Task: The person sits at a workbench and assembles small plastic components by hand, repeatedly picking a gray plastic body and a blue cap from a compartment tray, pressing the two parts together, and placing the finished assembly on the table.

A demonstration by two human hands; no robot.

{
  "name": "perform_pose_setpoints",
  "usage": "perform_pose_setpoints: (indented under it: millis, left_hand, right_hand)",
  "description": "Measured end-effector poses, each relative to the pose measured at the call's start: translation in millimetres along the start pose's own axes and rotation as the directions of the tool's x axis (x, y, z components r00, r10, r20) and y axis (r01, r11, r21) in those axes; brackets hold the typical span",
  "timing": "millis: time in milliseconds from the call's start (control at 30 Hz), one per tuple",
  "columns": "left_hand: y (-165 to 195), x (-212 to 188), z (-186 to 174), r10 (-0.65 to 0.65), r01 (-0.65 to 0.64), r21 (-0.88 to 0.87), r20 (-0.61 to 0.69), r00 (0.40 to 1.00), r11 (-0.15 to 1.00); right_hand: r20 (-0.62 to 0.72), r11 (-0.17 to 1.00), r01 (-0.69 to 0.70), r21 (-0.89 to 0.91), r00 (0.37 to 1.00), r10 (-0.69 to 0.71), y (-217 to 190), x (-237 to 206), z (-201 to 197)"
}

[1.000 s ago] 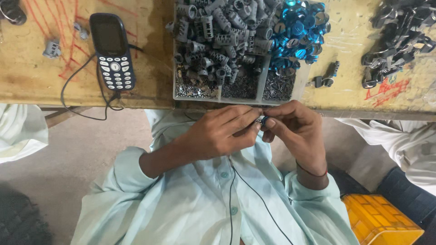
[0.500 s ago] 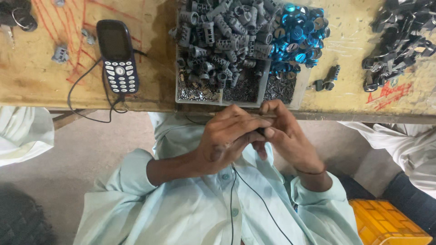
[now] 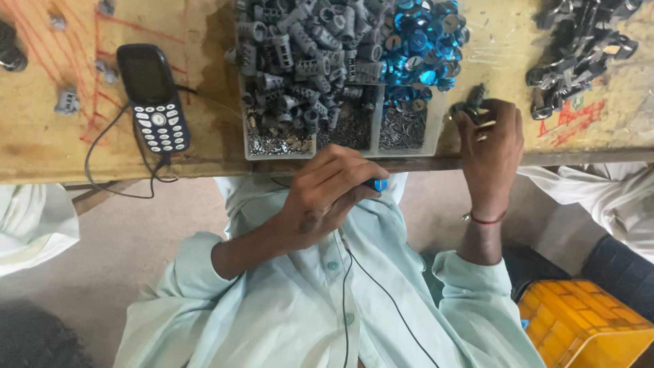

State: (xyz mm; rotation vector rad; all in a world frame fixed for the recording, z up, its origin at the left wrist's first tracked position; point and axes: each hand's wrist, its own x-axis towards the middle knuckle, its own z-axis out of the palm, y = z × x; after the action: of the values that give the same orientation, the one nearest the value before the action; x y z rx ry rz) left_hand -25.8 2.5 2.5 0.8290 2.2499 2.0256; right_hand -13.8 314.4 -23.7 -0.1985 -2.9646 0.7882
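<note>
**Blue-capped part in one hand, grey part under the other**

My left hand (image 3: 327, 197) is curled shut around a small blue-tipped part (image 3: 377, 185), below the counter (image 3: 41, 136) edge; its blue end points toward my right, long axis roughly level. My right hand (image 3: 492, 153) rests on the counter beside the tray (image 3: 436, 140), fingers closed on a small grey metal part (image 3: 475, 102) that stands nearly upright.

black keypad phone (image 3: 153, 97) on wooden bench (image 3: 41, 136); yellow crate (image 3: 586, 327) on floor.
</note>
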Motion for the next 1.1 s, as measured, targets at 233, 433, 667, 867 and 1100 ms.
perform_pose_setpoints:
  millis: [233, 433, 667, 867, 1100]
  left_hand:
    - [-0.1, -0.1, -2.4, -0.032, 0.042, -0.119, 0.086, 0.996, 0.992]
    - [-2.4, -2.1, 2.7, 0.036, -0.023, -0.156, 0.086, 0.996, 0.988]
    - [-2.0, 0.3, 7.5, 0.05, -0.03, -0.164, 0.117, 0.992, 0.986]
    - [-0.6, -3.0, 5.3, 0.011, -0.009, -0.055, 0.048, 0.999, 0.998]
    - [3.7, -3.6, 8.2, 0.077, -0.078, 0.123, 0.013, 0.997, 0.989]
  right_hand:
    - [-0.006, 0.989, -0.05, 0.136, 0.999, 0.052, 0.6, 13.0, -5.2]
    - [-0.264, 0.988, -0.141, -0.062, 0.957, 0.12, 0.5, 7.2, -10.2]
    - [-0.119, 0.988, -0.065, 0.141, 0.99, 0.082, 13.0, 6.8, 15.4]
    - [-0.003, 0.373, -0.103, 0.922, 0.962, 0.272, -41.9, -1.1, -25.3]
    - [-0.226, 0.648, 0.184, 0.739, 0.974, -0.018, -112.6, -60.9, 26.0]
